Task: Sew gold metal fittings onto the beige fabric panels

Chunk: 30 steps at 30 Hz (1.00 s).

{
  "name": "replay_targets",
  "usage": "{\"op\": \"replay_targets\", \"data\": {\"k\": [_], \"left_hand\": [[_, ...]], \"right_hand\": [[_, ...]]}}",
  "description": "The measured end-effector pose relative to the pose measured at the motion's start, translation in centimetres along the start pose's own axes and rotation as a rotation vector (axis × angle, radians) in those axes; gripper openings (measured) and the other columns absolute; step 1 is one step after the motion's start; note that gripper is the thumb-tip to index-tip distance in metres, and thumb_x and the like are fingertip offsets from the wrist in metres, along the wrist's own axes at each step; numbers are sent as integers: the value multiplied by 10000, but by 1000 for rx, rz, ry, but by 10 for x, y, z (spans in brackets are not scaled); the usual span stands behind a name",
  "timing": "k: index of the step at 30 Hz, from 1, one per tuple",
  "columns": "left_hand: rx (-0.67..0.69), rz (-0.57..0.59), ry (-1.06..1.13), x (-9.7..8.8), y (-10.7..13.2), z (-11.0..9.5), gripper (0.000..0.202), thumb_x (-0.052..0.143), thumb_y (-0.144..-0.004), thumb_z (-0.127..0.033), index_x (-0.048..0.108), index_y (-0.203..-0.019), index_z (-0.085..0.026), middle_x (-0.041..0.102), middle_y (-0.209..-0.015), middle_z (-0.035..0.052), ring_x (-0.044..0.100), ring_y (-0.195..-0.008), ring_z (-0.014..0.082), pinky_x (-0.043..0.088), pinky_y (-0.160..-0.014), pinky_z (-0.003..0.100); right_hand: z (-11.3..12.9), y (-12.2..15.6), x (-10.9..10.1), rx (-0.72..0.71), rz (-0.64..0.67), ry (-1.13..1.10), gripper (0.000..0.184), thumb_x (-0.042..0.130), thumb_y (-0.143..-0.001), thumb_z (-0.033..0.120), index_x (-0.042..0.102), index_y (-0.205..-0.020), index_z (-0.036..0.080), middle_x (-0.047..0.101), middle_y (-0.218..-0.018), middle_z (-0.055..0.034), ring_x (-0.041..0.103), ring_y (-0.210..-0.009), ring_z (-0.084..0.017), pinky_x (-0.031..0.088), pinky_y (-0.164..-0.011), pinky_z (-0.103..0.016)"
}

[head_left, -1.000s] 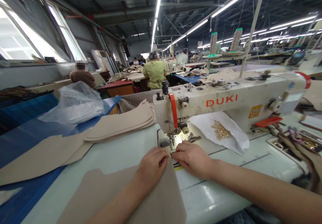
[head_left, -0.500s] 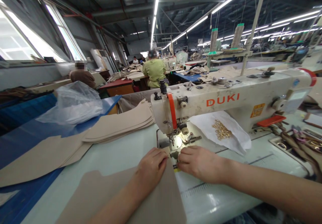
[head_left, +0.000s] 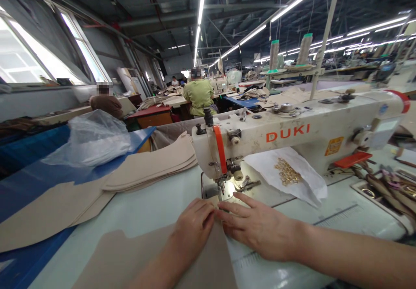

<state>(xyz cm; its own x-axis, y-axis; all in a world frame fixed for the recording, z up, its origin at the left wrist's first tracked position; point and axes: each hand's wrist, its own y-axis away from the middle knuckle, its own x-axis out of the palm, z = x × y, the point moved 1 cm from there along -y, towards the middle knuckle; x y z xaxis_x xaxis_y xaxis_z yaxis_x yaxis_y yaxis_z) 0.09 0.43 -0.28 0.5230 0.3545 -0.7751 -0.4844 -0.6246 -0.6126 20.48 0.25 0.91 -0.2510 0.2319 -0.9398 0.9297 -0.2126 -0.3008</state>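
A large beige fabric panel [head_left: 208, 258] lies on the pale sewing table in front of me. My left hand [head_left: 195, 224] rests on its upper edge, thumb and fingers pinched together on the edge close to the needle. Beside it, my right hand [head_left: 256, 226] lies palm down with fingers stretched and slightly apart, its fingertips at the panel's edge near my left fingers. Just beyond both hands are the needle and presser foot [head_left: 223, 183] of the sewing machine [head_left: 312, 131]. My fingers partly cover the panel's corner.
Stacked beige pieces [head_left: 152, 165] lie to the left, with a clear plastic bag [head_left: 94, 139] behind them. Gold metal rings [head_left: 287, 172] sit on white paper [head_left: 315, 189] under the machine arm. A tool tray [head_left: 380, 202] is at right. Co-workers sit farther back.
My right hand has shifted left towards my left hand, and its curled fingers have straightened over the panel's edge. The left hand keeps its pinch. The view has shifted slightly.
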Motion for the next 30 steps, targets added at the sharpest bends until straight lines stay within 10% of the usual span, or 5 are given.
{"op": "replay_targets", "data": {"k": [23, 30], "left_hand": [[2, 17, -14, -1, 1, 0, 185, 444, -833, -87, 587, -770, -186, 647, -735, 26, 603, -705, 166, 515, -666, 280], [42, -26, -35, -1, -1, 1, 195, 431, -845, -109, 588, -757, -186, 648, -719, 19, 611, -689, 155, 506, -666, 265]], "right_hand": [[17, 1, 11, 129, 11, 72, 396, 391, -894, 223, 512, -1238, 68, 409, -1386, -145, 179, -1359, -265, 99, -1128, -506], [32, 4, 0, 280, 85, 34, 383, 329, -939, 250, 514, -1228, 81, 455, -1342, -151, 305, -1288, -288, 282, -1037, -558]]}}
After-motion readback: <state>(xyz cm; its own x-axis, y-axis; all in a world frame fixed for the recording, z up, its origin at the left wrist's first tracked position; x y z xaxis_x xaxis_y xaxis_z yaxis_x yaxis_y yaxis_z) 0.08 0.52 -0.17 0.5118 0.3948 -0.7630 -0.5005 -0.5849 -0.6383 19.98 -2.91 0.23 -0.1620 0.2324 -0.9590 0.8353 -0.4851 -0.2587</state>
